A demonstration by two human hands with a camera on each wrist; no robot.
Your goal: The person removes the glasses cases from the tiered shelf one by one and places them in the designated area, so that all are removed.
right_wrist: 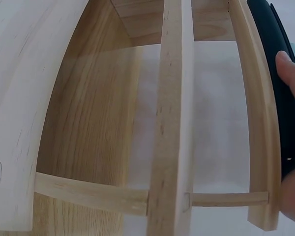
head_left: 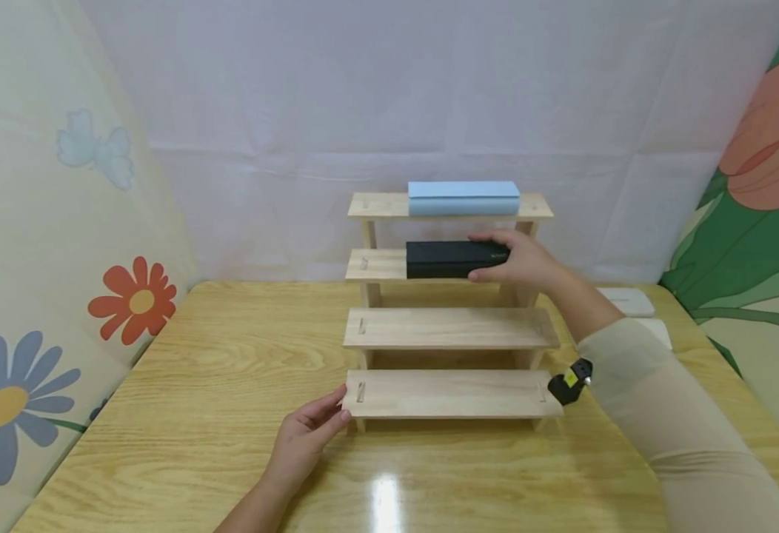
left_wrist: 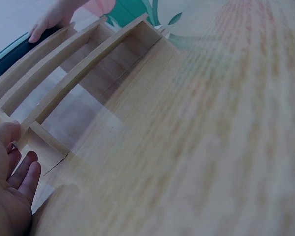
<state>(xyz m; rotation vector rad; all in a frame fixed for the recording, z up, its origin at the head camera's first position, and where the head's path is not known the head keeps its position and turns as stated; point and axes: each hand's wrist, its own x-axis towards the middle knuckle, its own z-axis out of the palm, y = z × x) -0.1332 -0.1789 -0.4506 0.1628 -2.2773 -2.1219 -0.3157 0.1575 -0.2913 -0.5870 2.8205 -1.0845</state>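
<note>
A black oblong case [head_left: 439, 260] with small lettering at its right end lies along the second shelf from the top of a stepped wooden rack [head_left: 452, 326]. My right hand [head_left: 519, 259] grips the case's right end, thumb at the front and fingers over the back. In the right wrist view, that thumb [right_wrist: 290, 69] lies against the dark case [right_wrist: 270, 44]. My left hand [head_left: 303, 437] holds the left end of the lowest shelf between thumb and forefinger. Its other fingers [left_wrist: 27, 177] curve loosely below in the left wrist view. A light blue case [head_left: 463, 198] sits on the top shelf.
White boxes [head_left: 629, 303] stand on the wood-grain table [head_left: 249, 355] at the right, partly behind my right forearm. A black device with a yellow patch [head_left: 571, 379] shows by my right sleeve. A white cloth backdrop [head_left: 296, 111] hangs behind the rack.
</note>
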